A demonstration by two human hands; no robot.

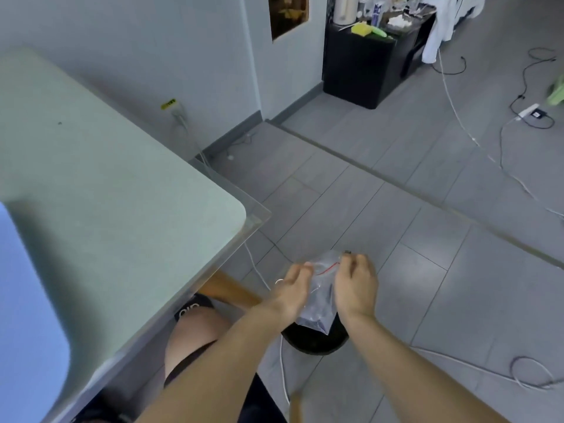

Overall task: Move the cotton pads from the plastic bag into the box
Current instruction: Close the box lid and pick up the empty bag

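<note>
Nearest, two bare forearms reaching forward over the floor, past the corner of the pale green surface (pixel 122 184) on the left.

At their ends, both hands meeting on one clear plastic bag (pixel 319 303). Left hand (pixel 293 288), ring on one finger, curled onto the bag's left upper edge; right hand (pixel 355 285) pinching the right upper edge just beside the red zip line (pixel 328 270). Fingers of both closed on plastic, none loose.

Bag hanging downward from that grip, long axis running from the fingers toward the body, mouth up at the fingertips, lower corner dangling over a round black bin (pixel 316 340) directly beneath. Mouth lying between the two sets of fingers, equally near to each, so a pull apart looks like the natural opening move.

Contents hard to read through the film: something dark shows behind it, possibly only the bin; cotton pads not made out. Box not in view anywhere, so the direction of transfer cannot be judged from here.

Beyond the fingers, grey floor tiles, white cables (pixel 457 126) trailing across them, and farthest off a black cabinet (pixel 366 62) with clutter on top.
</note>
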